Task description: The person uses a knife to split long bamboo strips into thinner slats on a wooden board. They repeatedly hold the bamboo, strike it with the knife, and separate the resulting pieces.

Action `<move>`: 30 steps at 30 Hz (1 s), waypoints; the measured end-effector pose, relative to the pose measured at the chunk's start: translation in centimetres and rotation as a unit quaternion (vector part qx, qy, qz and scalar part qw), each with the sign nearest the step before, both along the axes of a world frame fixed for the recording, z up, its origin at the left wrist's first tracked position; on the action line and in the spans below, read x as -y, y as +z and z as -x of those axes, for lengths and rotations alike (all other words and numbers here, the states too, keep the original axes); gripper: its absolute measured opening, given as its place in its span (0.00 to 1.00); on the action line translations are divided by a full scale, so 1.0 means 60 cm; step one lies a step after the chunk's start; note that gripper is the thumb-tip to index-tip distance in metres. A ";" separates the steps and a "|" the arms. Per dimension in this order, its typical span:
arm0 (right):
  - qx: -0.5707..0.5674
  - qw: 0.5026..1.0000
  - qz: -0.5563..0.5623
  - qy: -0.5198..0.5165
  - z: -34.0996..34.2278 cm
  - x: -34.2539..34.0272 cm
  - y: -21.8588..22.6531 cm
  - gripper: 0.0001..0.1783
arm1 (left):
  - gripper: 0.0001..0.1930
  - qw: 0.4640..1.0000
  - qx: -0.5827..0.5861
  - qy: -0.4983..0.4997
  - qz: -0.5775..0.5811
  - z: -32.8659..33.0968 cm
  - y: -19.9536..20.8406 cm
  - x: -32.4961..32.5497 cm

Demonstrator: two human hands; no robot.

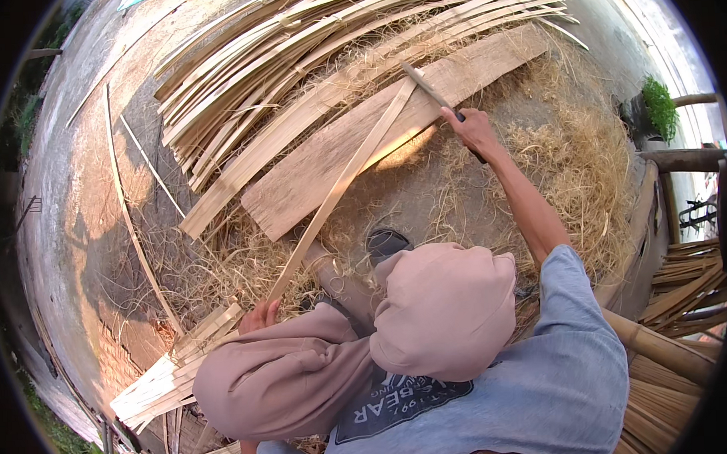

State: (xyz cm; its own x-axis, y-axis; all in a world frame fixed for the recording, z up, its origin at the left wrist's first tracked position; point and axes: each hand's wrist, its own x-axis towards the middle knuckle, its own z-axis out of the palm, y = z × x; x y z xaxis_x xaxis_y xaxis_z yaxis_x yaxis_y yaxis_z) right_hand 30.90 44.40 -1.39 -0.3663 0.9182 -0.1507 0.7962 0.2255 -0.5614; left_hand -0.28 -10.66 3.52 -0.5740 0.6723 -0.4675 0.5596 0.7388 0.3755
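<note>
My right hand is closed round the dark handle of a knife, arm stretched far forward. Its narrow blade lies across or just over the far end of a long pale bamboo strip; I cannot tell if they touch. Low at the left, my left hand grips the strip's near end, partly hidden behind brown cloth. Slanting from my left hand up to the knife, the strip crosses a broad wooden board on the ground.
Many split bamboo strips lie piled beyond the board. Curly shavings cover the ground at the right. More strips lie by my left hand. A bamboo pole and bundled strips are at the right, near a green plant.
</note>
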 end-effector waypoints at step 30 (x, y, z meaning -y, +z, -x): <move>-0.040 0.996 -0.022 0.071 0.014 0.228 -0.015 0.36 | 0.24 0.984 0.027 -0.047 -0.172 -0.043 -0.054 -0.287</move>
State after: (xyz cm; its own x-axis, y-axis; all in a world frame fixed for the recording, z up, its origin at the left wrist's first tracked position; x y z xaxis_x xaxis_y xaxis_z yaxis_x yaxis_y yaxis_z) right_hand 30.07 30.74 -2.31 -0.5025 0.8611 -0.0772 0.7073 0.3581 -0.6095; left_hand 2.29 6.56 0.30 -0.4820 0.8450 -0.2314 0.5921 0.5089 0.6249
